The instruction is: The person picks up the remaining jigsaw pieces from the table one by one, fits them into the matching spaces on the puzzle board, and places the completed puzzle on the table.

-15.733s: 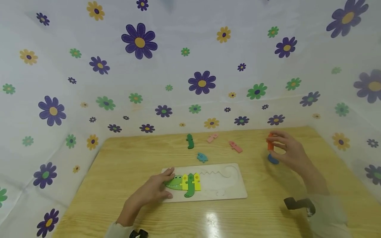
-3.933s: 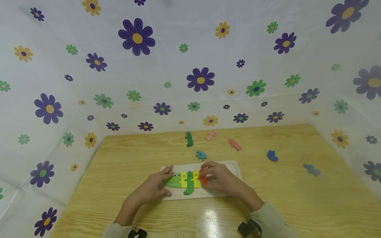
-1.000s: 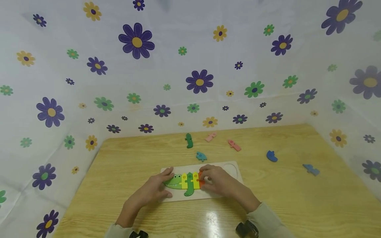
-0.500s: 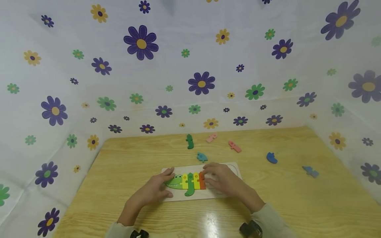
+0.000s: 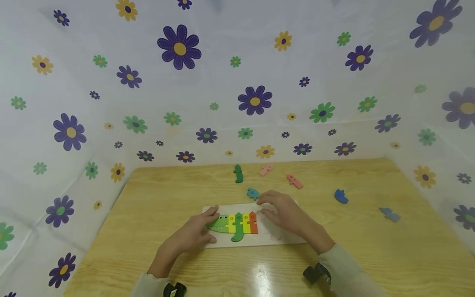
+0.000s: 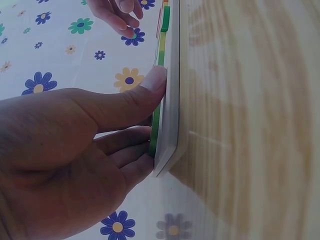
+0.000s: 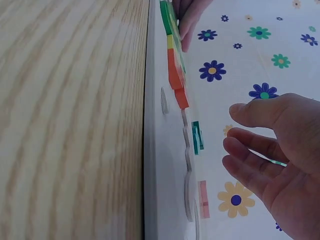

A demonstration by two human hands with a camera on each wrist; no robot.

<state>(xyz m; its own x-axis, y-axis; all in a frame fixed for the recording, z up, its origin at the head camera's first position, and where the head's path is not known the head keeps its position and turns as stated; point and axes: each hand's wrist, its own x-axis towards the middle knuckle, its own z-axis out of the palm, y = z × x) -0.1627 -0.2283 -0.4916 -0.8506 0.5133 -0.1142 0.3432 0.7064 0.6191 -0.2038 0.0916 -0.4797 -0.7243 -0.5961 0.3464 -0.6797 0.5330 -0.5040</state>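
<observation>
Nearest you, your left hand (image 5: 194, 230) rests on the board's left end, thumb and fingers spread across the crocodile head (image 5: 219, 224), and your right hand (image 5: 287, 212) hovers over the right half, fingers loosely bent, thumb apart, holding nothing. Between them the puzzle board (image 5: 256, 242) lies flat on the table (image 5: 148, 202). Five pieces look placed: the head, a yellow piece (image 5: 231, 224), a green leg piece (image 5: 239, 227), a second yellow (image 5: 245, 225) and an orange piece (image 5: 254, 224); you can't tell from here whether the orange one is fully flush. The recess beyond it is unfilled, so you seem nearly halfway. Six loose pieces look left: grey-blue (image 5: 389, 214) and blue (image 5: 341, 196) off to the right, teal (image 5: 253, 193) just behind the board, then coral pink (image 5: 295, 181), dark green (image 5: 238, 174) and pale pink (image 5: 266, 169) before the flowered cloth (image 5: 215, 82).
</observation>
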